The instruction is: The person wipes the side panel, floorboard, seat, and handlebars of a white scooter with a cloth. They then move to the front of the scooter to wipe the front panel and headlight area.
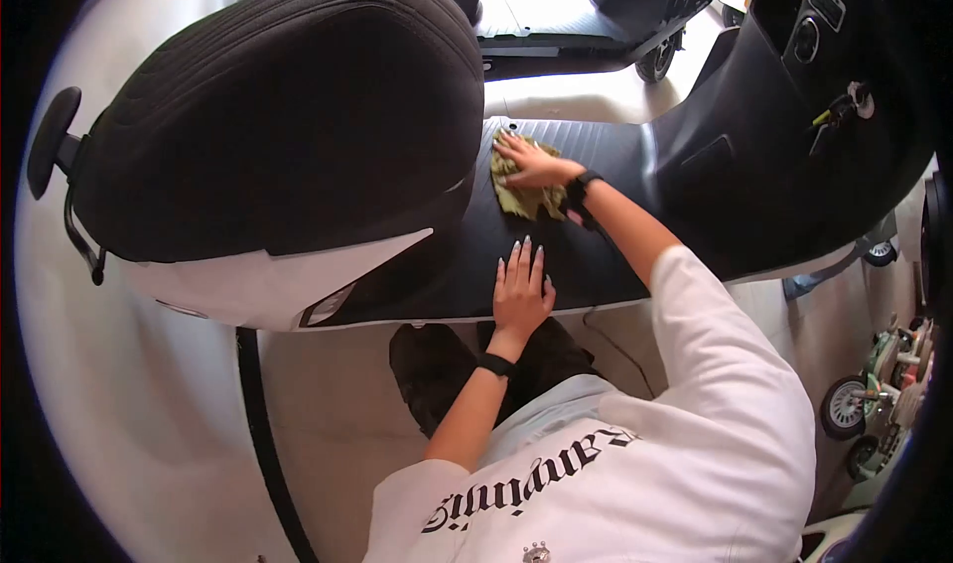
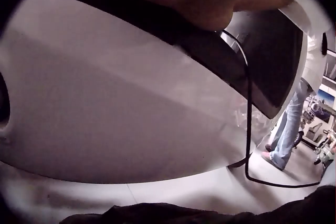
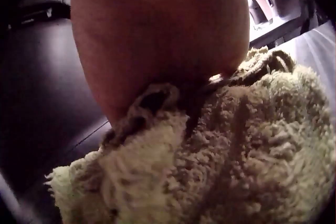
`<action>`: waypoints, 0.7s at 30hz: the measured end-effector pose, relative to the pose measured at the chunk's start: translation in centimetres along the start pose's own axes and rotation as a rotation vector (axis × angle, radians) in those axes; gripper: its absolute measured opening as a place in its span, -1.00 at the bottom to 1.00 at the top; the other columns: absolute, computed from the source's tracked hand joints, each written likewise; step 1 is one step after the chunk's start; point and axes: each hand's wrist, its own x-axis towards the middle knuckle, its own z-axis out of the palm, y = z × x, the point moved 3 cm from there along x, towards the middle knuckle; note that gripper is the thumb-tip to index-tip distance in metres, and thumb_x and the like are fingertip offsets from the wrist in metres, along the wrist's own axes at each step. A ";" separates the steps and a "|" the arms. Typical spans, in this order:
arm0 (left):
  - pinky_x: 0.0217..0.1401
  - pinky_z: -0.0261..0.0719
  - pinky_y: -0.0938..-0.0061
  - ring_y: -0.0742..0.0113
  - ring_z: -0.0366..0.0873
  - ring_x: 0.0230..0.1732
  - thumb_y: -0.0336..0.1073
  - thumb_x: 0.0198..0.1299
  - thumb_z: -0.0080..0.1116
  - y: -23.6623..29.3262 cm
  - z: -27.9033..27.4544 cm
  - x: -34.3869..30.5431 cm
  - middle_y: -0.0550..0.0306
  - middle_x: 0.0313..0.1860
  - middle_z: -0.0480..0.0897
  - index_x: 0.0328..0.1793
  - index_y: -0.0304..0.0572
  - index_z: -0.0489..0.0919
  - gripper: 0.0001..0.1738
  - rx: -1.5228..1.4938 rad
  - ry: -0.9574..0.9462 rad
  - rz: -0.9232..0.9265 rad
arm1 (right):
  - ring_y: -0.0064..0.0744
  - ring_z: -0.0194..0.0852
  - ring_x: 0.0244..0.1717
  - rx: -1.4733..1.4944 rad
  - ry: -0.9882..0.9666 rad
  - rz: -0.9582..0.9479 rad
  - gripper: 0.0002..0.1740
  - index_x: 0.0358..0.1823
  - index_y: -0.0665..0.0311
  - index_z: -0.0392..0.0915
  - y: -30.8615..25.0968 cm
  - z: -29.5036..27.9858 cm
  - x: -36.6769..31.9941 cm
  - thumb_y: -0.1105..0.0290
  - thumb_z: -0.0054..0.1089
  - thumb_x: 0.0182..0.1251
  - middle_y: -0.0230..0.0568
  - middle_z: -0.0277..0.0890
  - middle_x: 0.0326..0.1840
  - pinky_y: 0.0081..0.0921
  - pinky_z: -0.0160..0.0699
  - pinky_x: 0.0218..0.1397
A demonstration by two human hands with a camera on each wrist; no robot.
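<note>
My right hand point(image 1: 536, 166) presses a crumpled yellow-green cloth point(image 1: 515, 202) against the black ribbed footboard point(image 1: 606, 151) of a scooter. Its fingers lie spread over the cloth, close to the front of the seat. Up close in the right wrist view, the cloth point(image 3: 252, 145) is fluffy and bunches in folds under the palm. Nearer the body, my left hand point(image 1: 520, 295) rests with fingers extended on the black panel by the near edge, and nothing is in it. In the left wrist view its fingers are hidden.
The large black seat point(image 1: 298, 116) rises on the left, with a brake lever point(image 1: 84, 230) beyond it. Another scooter point(image 1: 586, 27) stands behind. A black cable point(image 2: 249, 119) hangs along the near side. Small model vehicles point(image 1: 884, 399) are at the right.
</note>
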 end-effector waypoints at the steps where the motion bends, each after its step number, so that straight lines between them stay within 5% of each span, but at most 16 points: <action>1: 0.37 0.20 0.10 0.09 0.27 0.37 -0.24 0.02 0.07 0.0 0.1 -0.1 -0.01 0.33 0.35 0.26 -0.12 0.43 -0.41 -0.003 0.009 -0.004 | 0.08 -0.57 0.57 -0.010 0.021 0.052 -0.04 0.51 0.05 -0.17 0.4 0.2 2.0 -0.19 0.01 0.21 0.09 -0.45 0.57 -0.02 -0.33 0.51; 6: 0.36 0.23 0.09 0.06 0.27 0.36 -0.26 0.03 0.05 -0.1 0.6 -0.2 0.01 0.34 0.34 0.25 -0.12 0.44 -0.44 0.004 0.049 0.018 | -0.09 -0.54 0.58 -0.009 0.072 0.321 -0.04 0.51 0.07 -0.15 -2.1 0.0 6.3 -0.33 -0.18 0.24 -0.06 -0.44 0.59 -0.01 -0.38 0.52; 12: 0.37 0.23 0.13 0.07 0.28 0.35 -0.30 0.04 0.04 0.3 -0.2 0.1 0.03 0.34 0.35 0.23 -0.12 0.44 -0.46 0.006 0.049 0.019 | -0.12 -0.39 0.57 -0.032 0.086 0.129 -0.16 0.48 0.07 -0.05 2.8 0.0 2.5 -0.22 -0.17 0.29 -0.05 -0.31 0.57 -0.12 -0.30 0.54; 14: 0.38 0.23 0.15 0.07 0.29 0.35 -0.29 0.02 0.05 0.5 -0.5 0.0 0.05 0.32 0.37 0.23 -0.09 0.45 -0.46 0.031 0.044 0.012 | -0.10 -0.37 0.56 -0.102 0.139 0.219 -0.16 0.47 0.15 -0.03 10.7 0.8 0.1 -0.19 -0.16 0.30 -0.03 -0.28 0.56 -0.16 -0.28 0.54; 17: 0.39 0.21 0.16 0.08 0.29 0.35 -0.28 0.01 0.04 0.5 -0.3 0.0 0.07 0.32 0.38 0.23 -0.07 0.44 -0.45 0.034 0.059 -0.023 | -0.05 -0.41 0.56 -0.166 0.193 0.572 -0.13 0.48 0.21 -0.07 14.4 -1.8 -9.1 -0.21 -0.21 0.31 0.03 -0.29 0.56 -0.19 -0.32 0.54; 19: 0.40 0.22 0.18 0.11 0.31 0.33 -0.27 -0.03 0.07 0.7 -0.4 -0.3 0.07 0.30 0.40 0.21 -0.11 0.46 -0.44 0.077 0.092 -0.009 | 0.03 -0.46 0.56 -0.124 0.248 0.744 -0.11 0.49 0.22 -0.11 15.1 -1.4 -12.5 -0.24 -0.27 0.32 0.09 -0.35 0.56 -0.12 -0.37 0.54; 21: 0.41 0.20 0.19 0.13 0.29 0.35 -0.27 0.01 0.05 0.8 -0.5 -0.7 0.09 0.31 0.38 0.23 -0.06 0.45 -0.45 0.072 0.078 -0.018 | 0.06 -0.44 0.56 -0.159 0.280 0.725 -0.12 0.48 0.25 -0.10 12.9 0.1 -14.3 -0.22 -0.27 0.33 0.09 -0.35 0.56 -0.02 -0.38 0.52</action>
